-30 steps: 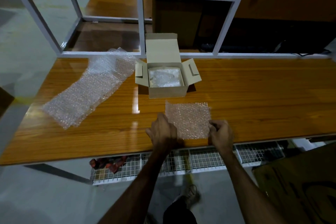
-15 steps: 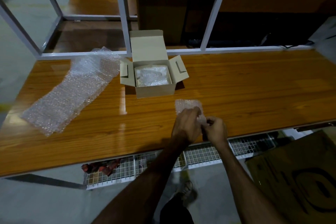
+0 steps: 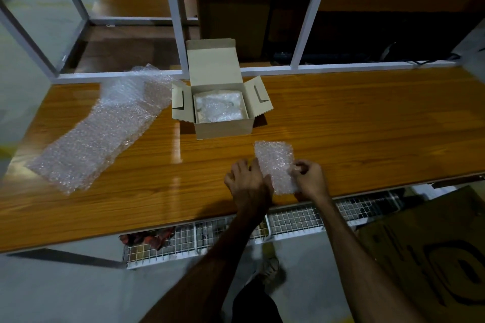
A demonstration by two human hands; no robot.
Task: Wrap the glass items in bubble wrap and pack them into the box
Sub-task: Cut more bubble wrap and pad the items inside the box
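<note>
Glossy orange-brown wood makes up the table (image 3: 341,123), with a white metal shelf frame (image 3: 178,34) rising along its far edge and a white wire basket (image 3: 301,220) hanging under its near edge. Close to the near edge, right of the middle, a small piece of bubble wrap (image 3: 275,162) lies folded lengthwise between both hands. The left hand (image 3: 249,183) rests on the table against the piece's left side, fingers loosely curled at its edge — whether they actually grip it cannot be told. The right hand (image 3: 309,178) pinches the right edge between thumb and curled fingers. Just beyond the piece, toward the far edge, sits a small cardboard box (image 3: 223,126), its lid upright and side flaps spread, with a bubble-wrapped bundle (image 3: 219,109) inside — its contents are not visible. A long sheet of bubble wrap (image 3: 105,134) stretches across the table's left part, its far end beside the box. A large cardboard carton (image 3: 433,257) stands on the floor at lower right.
</note>
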